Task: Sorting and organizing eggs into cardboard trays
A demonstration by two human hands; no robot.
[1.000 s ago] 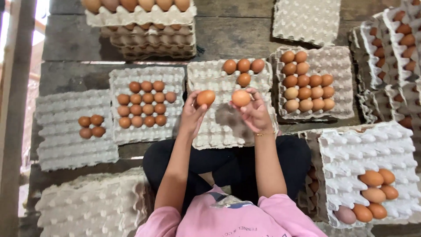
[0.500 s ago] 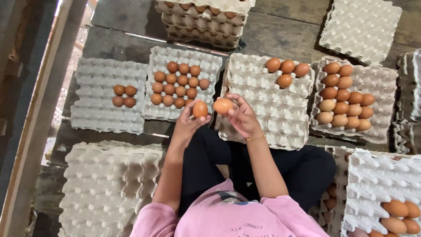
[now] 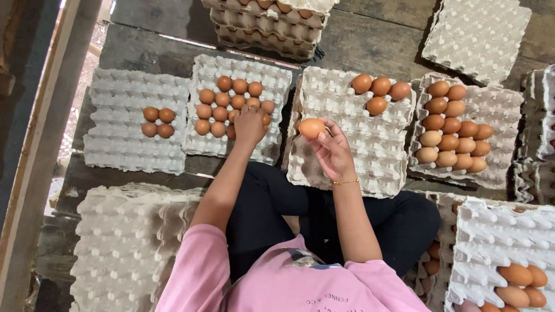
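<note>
Head view: right hand [image 3: 334, 153] raised over the centre egg tray [image 3: 347, 167], fingers [image 3: 324, 141] grasping one brown egg [image 3: 312, 127] clear of the tray. Left hand [image 3: 250, 124] is down on the second tray from left [image 3: 202, 144], palm down over its brown eggs [image 3: 222, 99]; can't tell whether those fingers are clenched on an egg. Four eggs [image 3: 378, 92] sit at the centre tray's far edge.

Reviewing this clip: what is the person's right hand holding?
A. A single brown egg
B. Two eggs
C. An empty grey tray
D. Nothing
A: the right hand holds one brown egg at its fingertips above the grey tray with four eggs in it.
</note>
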